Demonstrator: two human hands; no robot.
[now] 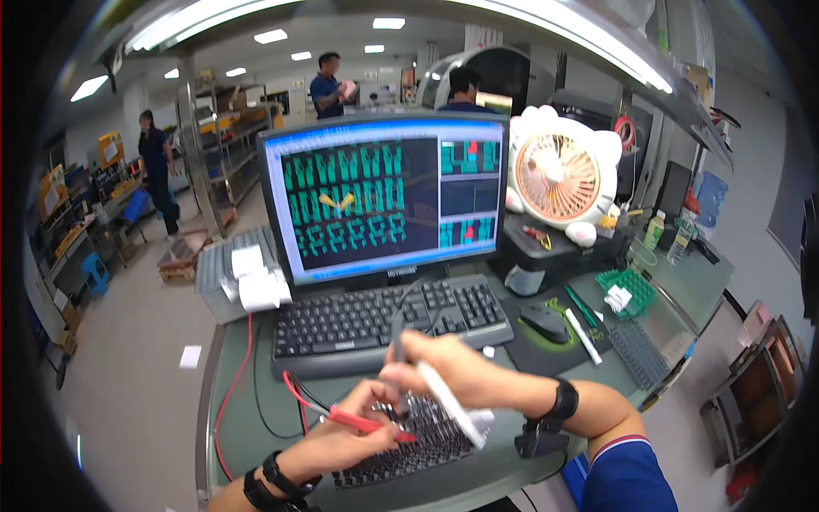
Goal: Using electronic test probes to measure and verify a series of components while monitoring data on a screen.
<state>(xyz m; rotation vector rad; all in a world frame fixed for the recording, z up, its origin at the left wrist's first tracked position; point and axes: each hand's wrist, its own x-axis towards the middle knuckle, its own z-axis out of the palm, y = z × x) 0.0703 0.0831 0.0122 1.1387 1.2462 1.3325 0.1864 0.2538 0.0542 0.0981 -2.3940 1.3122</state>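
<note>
My left hand (363, 431) is closed around a red test probe (351, 418), with a red and a black lead running from its back end. Its front end lies over a dark tray (367, 472) covered in rows of small shiny parts. My right hand (456, 365) is closed on a white pen (445, 399), which slants down toward the tray's right side. A thin grey stick (397, 331), blurred, also stands up from the right fingers. Both hands are over the tray, close together. The fingers hide part of it.
Behind the hands stand a black keyboard (384, 318) and a monitor (358, 205) with green patterns. To the right are a mouse (544, 323), another white pen (583, 336), a green basket (636, 286) and a cat-shaped fan (559, 175). A red cable (223, 410) crosses the desk's left. Several people are farther back.
</note>
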